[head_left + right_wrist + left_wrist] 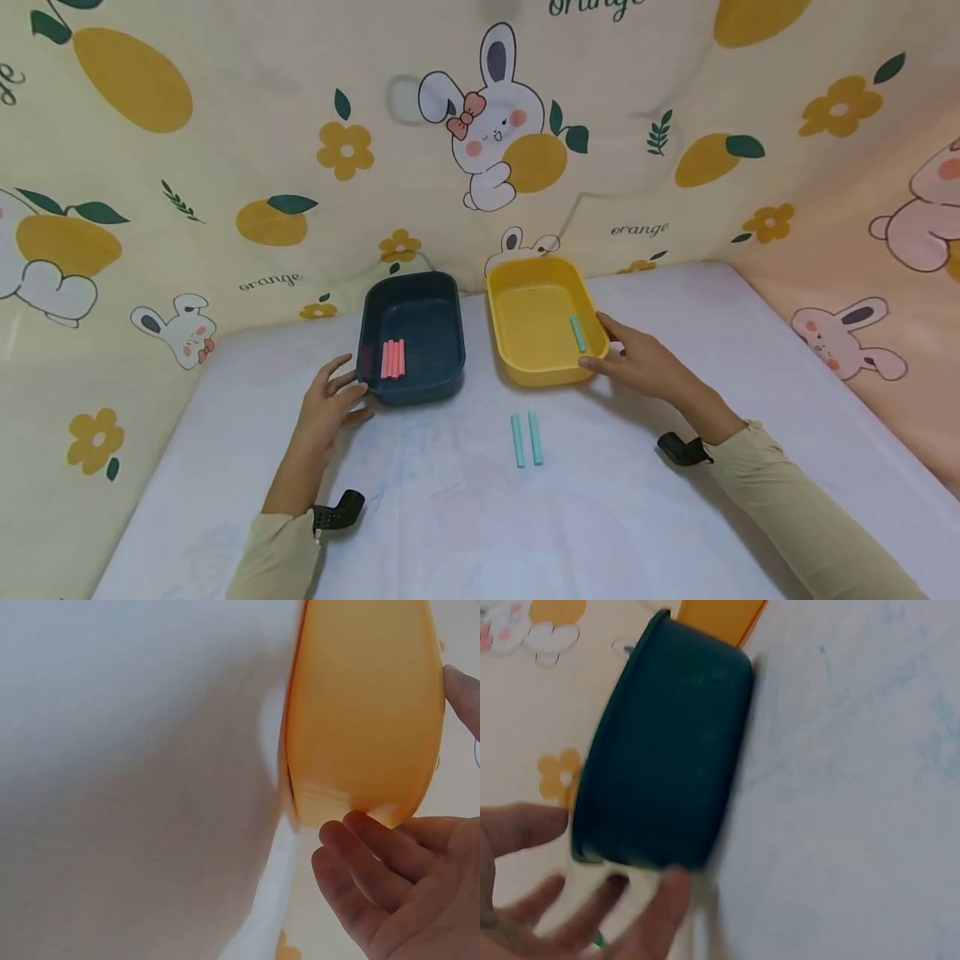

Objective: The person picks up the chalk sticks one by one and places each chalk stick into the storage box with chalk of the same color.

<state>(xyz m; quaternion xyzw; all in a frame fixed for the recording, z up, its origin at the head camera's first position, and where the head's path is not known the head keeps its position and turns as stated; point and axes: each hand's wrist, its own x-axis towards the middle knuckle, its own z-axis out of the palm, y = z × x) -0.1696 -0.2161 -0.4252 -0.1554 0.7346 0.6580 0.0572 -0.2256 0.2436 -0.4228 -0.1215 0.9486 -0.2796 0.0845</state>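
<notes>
Left hand (324, 408) touching the dark bin (435, 337) at 8 o'clock, fingers apart; pink sticks (393, 359) inside at 7 o'clock; right hand (647, 360), fingers and thumb spread, touching the yellow bin (528, 321) at 4 o'clock; 1 teal stick (577, 333) inside there; 2 loose sticks (535, 438) on the table (465, 521), the yellow bin's 6 o'clock!

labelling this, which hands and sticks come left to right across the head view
left hand, pink sticks in the dark blue container, two loose teal sticks, teal stick in the yellow container, right hand
</notes>
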